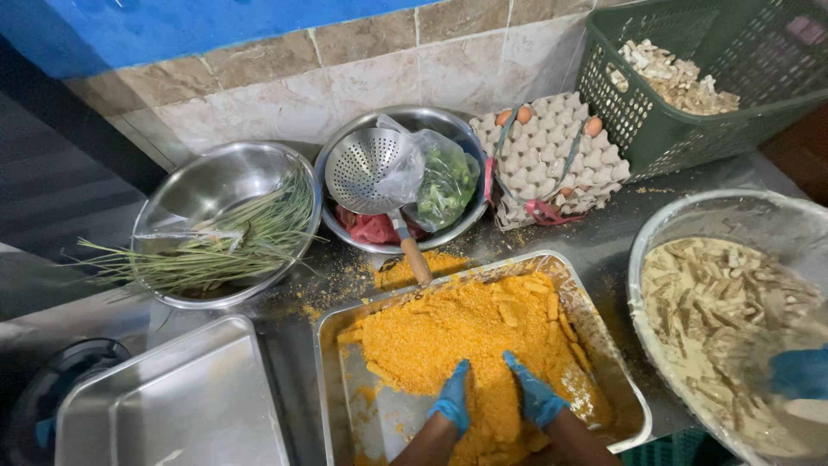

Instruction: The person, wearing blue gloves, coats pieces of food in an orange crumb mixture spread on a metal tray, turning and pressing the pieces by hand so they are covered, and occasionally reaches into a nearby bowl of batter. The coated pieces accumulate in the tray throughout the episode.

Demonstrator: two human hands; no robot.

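On the tabletop (285,345), the near metal tray (604,345) holds orange crumbs (448,332) within reach. Both gloved hands, left hand (452,399) and right hand (536,397), press spread-fingered into the heap, grip released, grasping nothing. A bowl of battered strips (716,311) waits right.

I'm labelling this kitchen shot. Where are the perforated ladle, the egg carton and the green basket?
perforated ladle (373,171): head view, middle of its holed bowl.
egg carton (552,160): head view, centre of the empty cups.
green basket (625,108): head view, its front mesh wall.
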